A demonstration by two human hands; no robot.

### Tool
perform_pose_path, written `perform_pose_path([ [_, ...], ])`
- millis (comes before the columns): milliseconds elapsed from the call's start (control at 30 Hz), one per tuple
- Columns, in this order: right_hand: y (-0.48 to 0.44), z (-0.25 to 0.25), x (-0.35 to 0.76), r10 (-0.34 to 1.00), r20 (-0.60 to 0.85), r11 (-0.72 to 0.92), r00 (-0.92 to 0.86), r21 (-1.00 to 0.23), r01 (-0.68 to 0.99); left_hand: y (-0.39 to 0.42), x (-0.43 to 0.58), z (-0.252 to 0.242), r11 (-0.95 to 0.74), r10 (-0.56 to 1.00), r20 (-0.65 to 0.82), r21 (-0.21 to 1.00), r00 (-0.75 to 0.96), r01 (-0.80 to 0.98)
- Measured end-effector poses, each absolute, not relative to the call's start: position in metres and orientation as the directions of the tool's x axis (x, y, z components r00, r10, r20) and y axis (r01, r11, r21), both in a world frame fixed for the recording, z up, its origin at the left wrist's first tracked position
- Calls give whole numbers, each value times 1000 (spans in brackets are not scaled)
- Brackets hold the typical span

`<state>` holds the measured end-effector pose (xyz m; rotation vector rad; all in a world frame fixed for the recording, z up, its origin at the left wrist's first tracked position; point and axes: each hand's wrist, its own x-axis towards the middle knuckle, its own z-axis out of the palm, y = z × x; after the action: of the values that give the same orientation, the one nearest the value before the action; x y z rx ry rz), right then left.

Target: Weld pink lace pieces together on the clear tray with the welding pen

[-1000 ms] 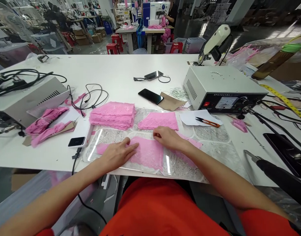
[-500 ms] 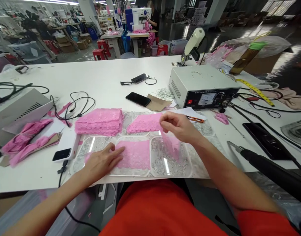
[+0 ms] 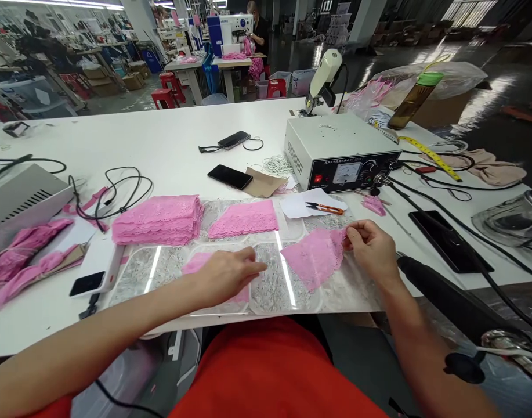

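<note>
My right hand (image 3: 372,249) pinches the corner of a thin pink lace piece (image 3: 315,255). The lace spreads out to the left of the fingers, over the right part of the clear-topped, grey-patterned mat (image 3: 272,284). My left hand (image 3: 231,273) reaches across the mat's front, fingers pointing right and nothing seen in them. Beneath it lies a flat pink lace piece (image 3: 198,261), mostly hidden by the hand and forearm. Behind it on the mat rests a small pile of cut pink lace (image 3: 243,219). A thicker stack of pink lace (image 3: 159,219) stands to the left.
Small orange-handled snips (image 3: 326,208) lie on white paper (image 3: 294,204). Behind stands a grey control box (image 3: 344,151) with cables. A black-handled tool (image 3: 440,296) juts in at right. Phones (image 3: 230,176), a white power bank (image 3: 98,267) and pink straps (image 3: 28,249) lie around.
My right hand has moved right and nearer, drawing the lace piece off the small pile and laying it out. My left hand has shifted right, over the flat piece. The view has turned slightly.
</note>
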<state>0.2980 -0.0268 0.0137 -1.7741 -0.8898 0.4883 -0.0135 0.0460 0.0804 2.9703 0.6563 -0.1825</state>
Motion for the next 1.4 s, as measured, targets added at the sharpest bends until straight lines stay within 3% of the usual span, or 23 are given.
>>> perform_pose_path([
  [167,-24,12,302,733,203,-236,649,-819,524,37,60,65,-979,195,-171,33,966,203],
  [333,-40,10,307,775,347,-276,528,-566,777,37,72,57,-995,88,-218,30,972,97],
  [467,-63,9,305,834,393,-198,387,-443,874,46,48,57,-996,57,-185,50,981,68],
  [633,-78,4,298,866,425,-79,262,-402,912,51,37,59,-995,86,-246,35,966,97],
  [700,-81,1,297,900,384,-52,205,-372,927,54,39,62,-987,101,-250,93,963,128],
  [767,-85,2,299,900,371,-65,227,-401,914,59,41,69,-947,158,-198,246,967,205],
  [900,-90,16,295,857,367,-25,361,-671,741,71,50,93,-602,462,-111,689,880,403],
  [1000,-80,32,277,915,198,18,351,-890,455,70,65,107,-182,641,-265,859,720,478],
  [1067,-66,40,259,960,97,30,261,-968,249,64,75,109,15,664,-326,906,673,424],
  [1133,-50,45,242,987,46,30,153,-994,102,59,83,105,106,672,-319,934,668,340],
  [1267,-26,43,228,992,-44,-36,116,-997,-67,55,85,93,161,697,-283,957,659,240],
  [1400,-23,37,232,977,-119,-96,177,-987,-132,60,78,78,191,697,-320,945,642,264],
])
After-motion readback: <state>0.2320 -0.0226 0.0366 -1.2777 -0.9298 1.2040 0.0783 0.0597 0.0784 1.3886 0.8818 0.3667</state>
